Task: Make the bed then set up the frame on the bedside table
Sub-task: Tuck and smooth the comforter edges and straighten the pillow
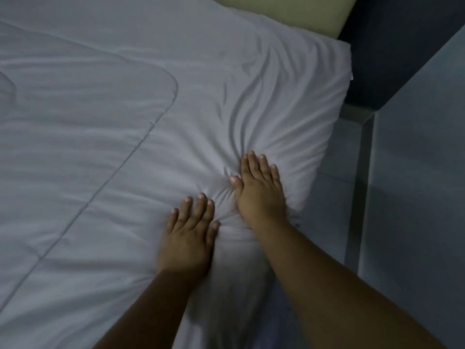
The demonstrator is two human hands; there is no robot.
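A white pillow (264,96) lies at the head of the bed, its cover creased in folds that run toward my hands. My right hand (259,190) presses flat on the pillow's near right part, fingers spread, holding nothing. My left hand (188,235) lies flat on the pillow's near edge, just left of the right hand, fingers apart and slightly blurred. A white quilted duvet (70,147) with a rounded corner covers the bed to the left of the pillow. No frame is in view.
A pale yellow headboard (276,13) runs along the top. A dark wall (392,41) stands behind the bed's corner. To the right a grey panel or furniture surface (417,159) borders the bed, with a narrow strip of floor (337,157) between them.
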